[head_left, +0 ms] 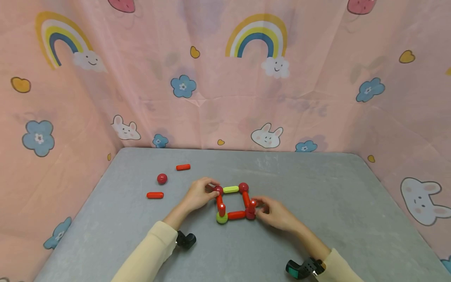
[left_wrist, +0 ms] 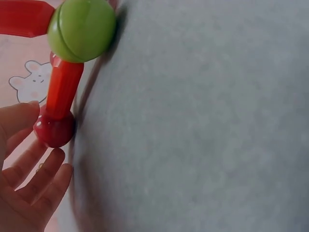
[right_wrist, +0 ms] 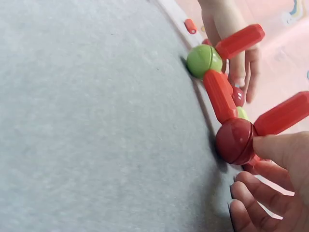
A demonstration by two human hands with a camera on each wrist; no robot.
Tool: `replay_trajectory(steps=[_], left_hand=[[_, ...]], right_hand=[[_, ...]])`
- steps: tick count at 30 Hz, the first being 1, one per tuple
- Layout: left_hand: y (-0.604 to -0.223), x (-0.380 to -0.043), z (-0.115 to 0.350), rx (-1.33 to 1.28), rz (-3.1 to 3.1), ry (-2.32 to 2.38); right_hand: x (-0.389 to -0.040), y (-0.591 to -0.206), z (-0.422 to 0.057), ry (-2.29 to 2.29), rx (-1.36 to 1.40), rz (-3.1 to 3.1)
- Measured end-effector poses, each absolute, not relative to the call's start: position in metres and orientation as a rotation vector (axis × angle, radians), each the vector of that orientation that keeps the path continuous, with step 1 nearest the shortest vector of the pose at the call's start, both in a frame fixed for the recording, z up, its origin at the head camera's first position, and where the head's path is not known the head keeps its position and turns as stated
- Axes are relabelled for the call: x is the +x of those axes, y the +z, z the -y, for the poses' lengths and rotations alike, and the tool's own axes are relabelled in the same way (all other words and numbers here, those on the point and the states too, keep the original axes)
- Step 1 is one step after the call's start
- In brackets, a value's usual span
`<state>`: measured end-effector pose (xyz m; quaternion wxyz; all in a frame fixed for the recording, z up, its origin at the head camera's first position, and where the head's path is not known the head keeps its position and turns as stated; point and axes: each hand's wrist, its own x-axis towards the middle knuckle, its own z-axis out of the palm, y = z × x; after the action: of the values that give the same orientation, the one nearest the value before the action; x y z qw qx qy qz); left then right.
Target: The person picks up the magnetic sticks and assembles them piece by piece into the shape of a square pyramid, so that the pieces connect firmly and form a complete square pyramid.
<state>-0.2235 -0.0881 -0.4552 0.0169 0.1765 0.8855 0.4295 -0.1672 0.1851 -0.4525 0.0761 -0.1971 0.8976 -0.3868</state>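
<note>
A square of magnetic rods and balls lies on the grey table. My left hand (head_left: 198, 196) pinches its far-left red ball (head_left: 219, 190) between thumb and fingers. At the near-right corner, my right hand (head_left: 276, 213) grips another red ball (right_wrist: 235, 141), the thumb pressed on its side. A green ball (head_left: 222, 218) forms the near-left corner, and a third red ball (head_left: 243, 187) the far-right one. Along the back runs a yellow-green rod (head_left: 231, 189); a red rod (head_left: 236, 215) spans the front, with red rods on both sides. Short red rods (right_wrist: 240, 40) stand up from both near corners.
Left of the square, a loose red ball (head_left: 162, 179) lies between two loose red rods, one farther back (head_left: 183, 167) and one nearer (head_left: 155, 195). A pink patterned curtain (head_left: 211, 113) surrounds the table's (head_left: 317, 184) back and sides. Black cameras are strapped to both wrists.
</note>
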Motion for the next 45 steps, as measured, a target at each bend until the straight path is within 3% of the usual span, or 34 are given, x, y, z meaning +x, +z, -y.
replay_trajectory(steps=[9, 23, 45], left_hand=[[-0.459, -0.226, 0.084, 0.566, -2.776, 1.303], [-0.457, -0.213, 0.091, 0.639, -2.757, 1.298], [-0.455, -0.197, 0.102, 0.662, -2.675, 1.280]], right_hand=[[-0.161, -0.452, -0.170, -0.975, -0.631, -2.852], [-0.169, -0.454, -0.178, -1.113, -0.673, -2.827], [-0.192, -0.457, -0.178, -1.134, -0.471, -2.877]])
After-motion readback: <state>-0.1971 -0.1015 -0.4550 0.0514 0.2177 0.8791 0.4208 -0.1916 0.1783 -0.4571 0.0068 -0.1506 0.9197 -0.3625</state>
